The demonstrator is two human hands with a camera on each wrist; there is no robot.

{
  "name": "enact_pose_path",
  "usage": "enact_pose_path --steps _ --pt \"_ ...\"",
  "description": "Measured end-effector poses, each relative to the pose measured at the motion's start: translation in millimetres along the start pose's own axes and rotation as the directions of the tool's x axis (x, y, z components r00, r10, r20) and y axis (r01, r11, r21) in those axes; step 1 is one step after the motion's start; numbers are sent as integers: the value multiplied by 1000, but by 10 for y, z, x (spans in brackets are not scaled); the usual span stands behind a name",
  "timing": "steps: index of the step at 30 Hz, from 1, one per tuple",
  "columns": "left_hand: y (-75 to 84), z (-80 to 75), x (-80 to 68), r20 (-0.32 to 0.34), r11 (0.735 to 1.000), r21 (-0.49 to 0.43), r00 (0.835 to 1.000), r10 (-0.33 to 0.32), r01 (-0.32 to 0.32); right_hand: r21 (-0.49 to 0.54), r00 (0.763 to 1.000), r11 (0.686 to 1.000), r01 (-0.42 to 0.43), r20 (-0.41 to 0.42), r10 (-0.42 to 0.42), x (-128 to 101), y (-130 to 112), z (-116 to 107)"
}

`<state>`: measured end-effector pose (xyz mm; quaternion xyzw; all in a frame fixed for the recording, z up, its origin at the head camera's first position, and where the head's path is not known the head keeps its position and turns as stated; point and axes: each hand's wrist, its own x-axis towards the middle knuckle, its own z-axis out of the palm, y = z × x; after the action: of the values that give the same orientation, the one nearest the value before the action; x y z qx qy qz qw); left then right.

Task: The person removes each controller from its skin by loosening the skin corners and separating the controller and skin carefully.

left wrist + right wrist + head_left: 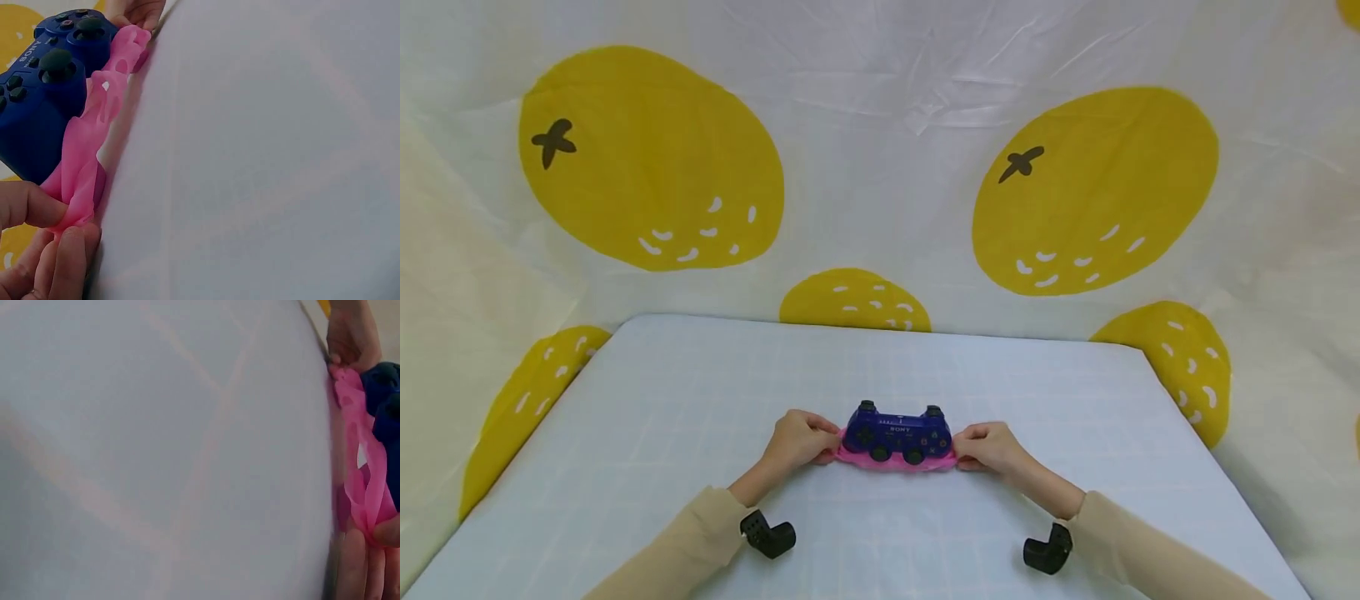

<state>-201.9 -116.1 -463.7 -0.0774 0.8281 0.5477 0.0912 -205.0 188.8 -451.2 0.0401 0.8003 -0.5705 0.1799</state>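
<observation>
White tabletop (pixel 715 375) fills lower frame. Blue game controller (pixel 895 435), lower center: looks hard, light, maybe slick; hold by the sides. Pink cover (pixel 897 464) along its lower edge: looks soft, thin, stretchy, could tear at the cutouts; hold by the ends. Left grip (pixel 801 437) pinches cover's left end, right grip (pixel 991 446) pinches its right end.

From my remote seat I see a creased, shiny off-white sheet (pixel 880 183) as the backdrop, printed with big rounded yellow fruits (pixel 651 167). In front stands a broad, pale bluish-white bench (pixel 700 375) with faint pinkish crossing lines.
</observation>
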Motion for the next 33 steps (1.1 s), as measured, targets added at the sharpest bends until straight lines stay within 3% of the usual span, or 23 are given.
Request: enact_pose_path --steps 5,11,18,24,27,31,33 --pt "17 -9 -14 -1 999 30 1000 18 -18 -79 999 997 19 -41 -22 15 48 16" --pt "47 -3 -17 3 999 16 999 35 -35 -96 999 995 25 -20 -27 29 5 -5" --pt "35 17 -40 -7 997 44 998 58 -58 -25 999 1000 14 38 -13 35 -8 -4" --pt "65 61 -62 -26 990 63 991 128 -126 68 999 997 -27 33 25 -13 -22 -24" --pt "58 104 -97 -66 953 196 967 246 -229 114 998 992 -50 34 46 -41 -12 -43" --pt "18 178 -146 -105 850 385 898 427 -359 130 999 990 -46 34 42 -70 -6 -51" --pt "2 197 -154 -108 831 381 873 476 -406 134 999 990 -42 29 39 -74 -18 -48"
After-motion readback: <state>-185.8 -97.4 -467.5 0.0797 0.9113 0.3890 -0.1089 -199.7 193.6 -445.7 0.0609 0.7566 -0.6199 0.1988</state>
